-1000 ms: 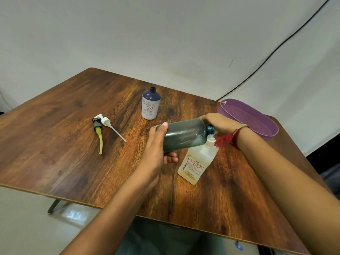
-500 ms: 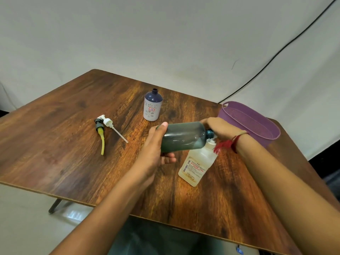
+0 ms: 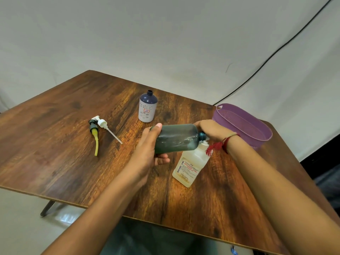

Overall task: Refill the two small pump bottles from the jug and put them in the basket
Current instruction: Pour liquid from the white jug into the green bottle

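Tipped level and clamped at its base by the left hand (image 3: 147,150): dark green translucent plastic jug (image 3: 176,138), mouth at the neck of a cream labelled plastic bottle (image 3: 191,166) near the surface's (image 3: 55,144) front edge. Right hand (image 3: 211,129) curled round that neck, likely steadying the pour. Navy-shouldered open bottle (image 3: 148,109) toward the far edge. Purple oval basket (image 3: 261,138) at the right corner, just beside the right hand.

Person is wearing a red thread band (image 3: 226,143) round the wrist just behind the R hand (image 3: 211,128), w/ a paler strand running alongside (beige, approx.). A frayed red tassel (image 3: 211,148) is hanging off it. Both forearms (image 3: 276,190) are showing bare, L & R.
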